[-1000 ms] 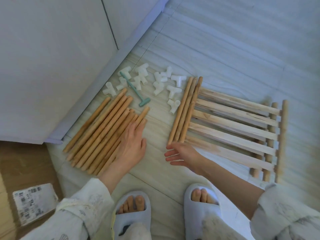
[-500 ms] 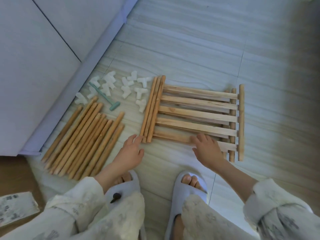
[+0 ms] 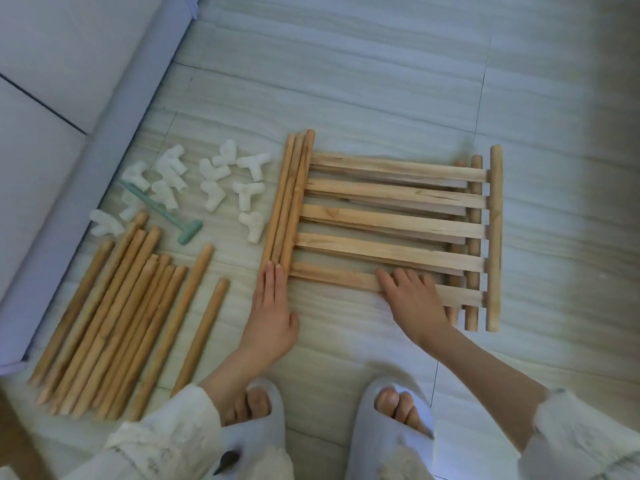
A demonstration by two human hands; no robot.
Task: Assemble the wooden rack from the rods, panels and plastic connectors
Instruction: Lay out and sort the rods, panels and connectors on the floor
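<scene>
Centre right of the frame: stacked slatted wooden panels (image 3: pixel 391 220) lie flat on the pale striped floor tiles (image 3: pixel 346 81). The left hand (image 3: pixel 270 317), fingers straight, touches the panels' round rail ends; the right hand (image 3: pixel 412 299) presses flat on the nearest slat. Lower left: smooth round wooden rods (image 3: pixel 110 323). Above them: white plastic connectors (image 3: pixel 214 185) and a green T-shaped tool (image 3: pixel 162 213).
</scene>
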